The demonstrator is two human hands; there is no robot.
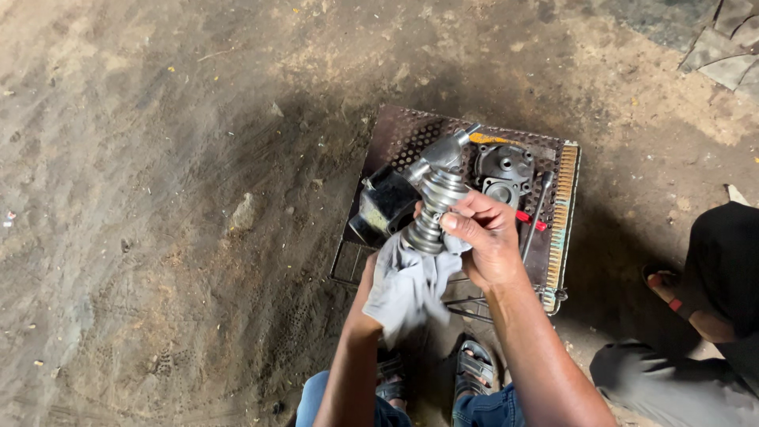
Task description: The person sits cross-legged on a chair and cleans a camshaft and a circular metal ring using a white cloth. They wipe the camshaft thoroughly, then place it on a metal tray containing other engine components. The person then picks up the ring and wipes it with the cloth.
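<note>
My right hand (484, 237) grips a ribbed, silvery metal shaft part (437, 186), held tilted above a perforated metal tray (399, 130). My left hand (371, 273) is mostly hidden under a grey rag (407, 285) that wraps the lower end of the part. The part's narrow tip points up and to the right. A dark metal housing (385, 204) lies on the tray just left of the part.
A round grey cover plate (504, 164), a long rod (539, 209) and a small red piece (528, 219) lie on the tray. Another person's leg in dark trousers (723, 261) and sandalled foot (664, 286) are at the right. Dirt ground surrounds the tray.
</note>
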